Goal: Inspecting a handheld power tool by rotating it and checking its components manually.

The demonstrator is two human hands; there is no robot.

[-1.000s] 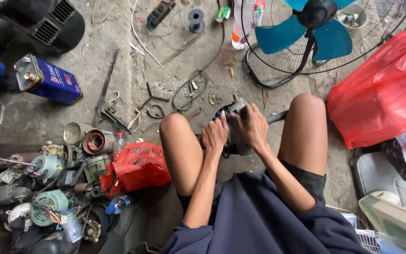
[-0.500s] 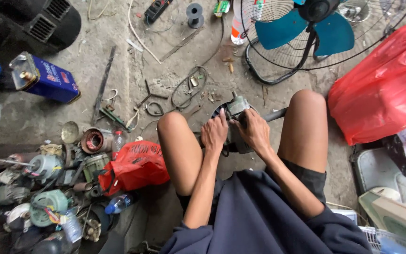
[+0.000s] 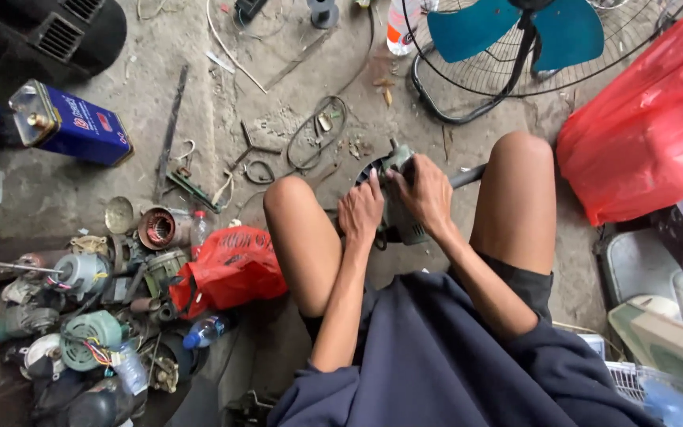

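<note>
Hands met between your knees on the concrete floor [image 3: 81, 190]: your left hand [image 3: 361, 212] and your right hand [image 3: 424, 194] both closed around a grey-green handheld power tool [image 3: 399, 207], low against the ground near the floor's middle, before a blue-bladed fan [image 3: 515, 35].

We're down on the bare concrete floor [image 3: 81, 190] of a repair workshop: a heap of stripped electric motors [image 3: 81, 316] lower left, loose wires and metal tools [image 3: 191, 186] scattered centre, a blue oil can [image 3: 69, 122] upper left, a standing fan [image 3: 515, 47] top right.
</note>
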